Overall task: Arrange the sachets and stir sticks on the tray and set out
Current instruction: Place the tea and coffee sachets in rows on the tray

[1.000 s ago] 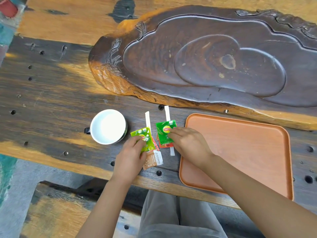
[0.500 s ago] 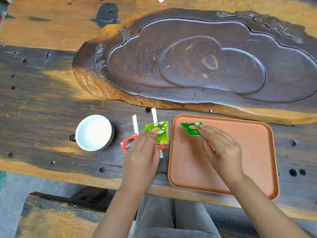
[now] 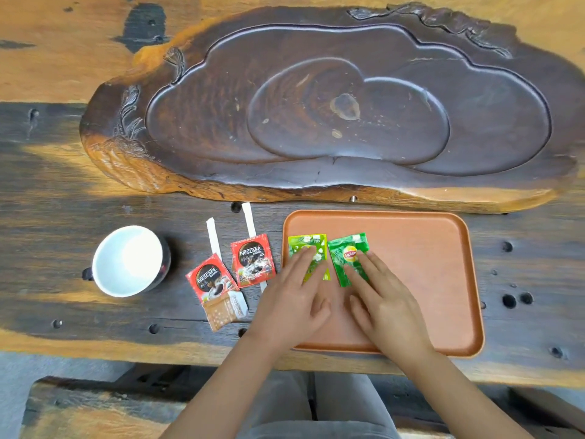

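Observation:
An orange tray [image 3: 427, 280] lies on the wooden table. At its left end two sachets lie side by side, a light green sachet [image 3: 308, 247] and a dark green Lipton sachet [image 3: 348, 251]. My left hand [image 3: 294, 299] rests flat with its fingertips on the light green one. My right hand [image 3: 386, 308] rests flat with its fingertips on the Lipton one. Left of the tray lie two red Nescafe sachets [image 3: 210, 277] [image 3: 253, 259], a brown sachet [image 3: 224, 312], and two white stir sticks [image 3: 213, 237] [image 3: 249, 218] partly under the red sachets.
A white cup [image 3: 126, 261] stands at the left of the sachets. A large dark carved wooden slab [image 3: 316, 106] fills the table behind the tray. The table's front edge runs just below my wrists, with a bench below it.
The right hand slid the Lipton sachet onto the tray, then the left hand brought the light green sachet beside it. Both red Nescafe sachets are now uncovered on the table.

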A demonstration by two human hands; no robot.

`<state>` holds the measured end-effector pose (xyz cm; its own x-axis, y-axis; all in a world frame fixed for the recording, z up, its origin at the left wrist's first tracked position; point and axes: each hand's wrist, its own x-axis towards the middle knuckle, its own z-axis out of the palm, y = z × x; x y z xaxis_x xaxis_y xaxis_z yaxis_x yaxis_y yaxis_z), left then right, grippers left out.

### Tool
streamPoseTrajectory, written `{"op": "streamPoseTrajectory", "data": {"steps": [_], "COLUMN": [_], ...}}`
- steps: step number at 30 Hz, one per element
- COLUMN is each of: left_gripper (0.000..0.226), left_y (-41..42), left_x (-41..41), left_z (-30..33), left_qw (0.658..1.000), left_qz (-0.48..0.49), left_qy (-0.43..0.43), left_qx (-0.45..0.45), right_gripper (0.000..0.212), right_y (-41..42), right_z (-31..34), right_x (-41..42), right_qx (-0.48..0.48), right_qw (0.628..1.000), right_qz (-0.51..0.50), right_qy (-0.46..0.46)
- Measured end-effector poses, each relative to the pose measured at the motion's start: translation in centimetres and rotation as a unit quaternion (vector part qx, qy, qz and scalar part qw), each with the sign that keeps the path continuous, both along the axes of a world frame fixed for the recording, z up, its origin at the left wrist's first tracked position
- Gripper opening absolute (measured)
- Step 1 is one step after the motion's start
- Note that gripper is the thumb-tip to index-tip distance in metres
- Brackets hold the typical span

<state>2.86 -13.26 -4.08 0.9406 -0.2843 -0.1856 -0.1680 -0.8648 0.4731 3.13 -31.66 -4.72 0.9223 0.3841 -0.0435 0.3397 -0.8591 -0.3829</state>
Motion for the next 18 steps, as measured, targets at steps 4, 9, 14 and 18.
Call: {"op": "streamPoseTrajectory", "data": {"steps": [4,9,14,18], "left_gripper": [0.059,0.053,0.05,0.049], "left_y": [-0.1,-0.3,-0.2,-0.3], "left_x": [-0.2,1.4,2.8,3.2], "left_z": [-0.6,-1.0,-1.5,-1.4], "left_qw": [0.998,0.999,0.998,0.998], "left_qz": [-0.037,-0.026,-0.024,-0.023], "left_qy": [0.047,0.031,0.034,0.032], "left_qx": [0.035,0.035,0.038,0.041], "right_gripper": [0.049,0.047,0.045,0.044], "right_y": [0.4,0.9,1.5,1.6], "right_z": [-0.4,-0.7,-0.8,-0.6], "right_x": [0.1,1.5,3.0,3.7], "right_qx": [-0.054,-0.062,-0.069,-0.07], "right_qw": [0.998,0.997,0.996,0.996], "right_qz": [0.011,-0.011,-0.028,-0.033], "right_qy": [0.043,0.047,0.05,0.054]}}
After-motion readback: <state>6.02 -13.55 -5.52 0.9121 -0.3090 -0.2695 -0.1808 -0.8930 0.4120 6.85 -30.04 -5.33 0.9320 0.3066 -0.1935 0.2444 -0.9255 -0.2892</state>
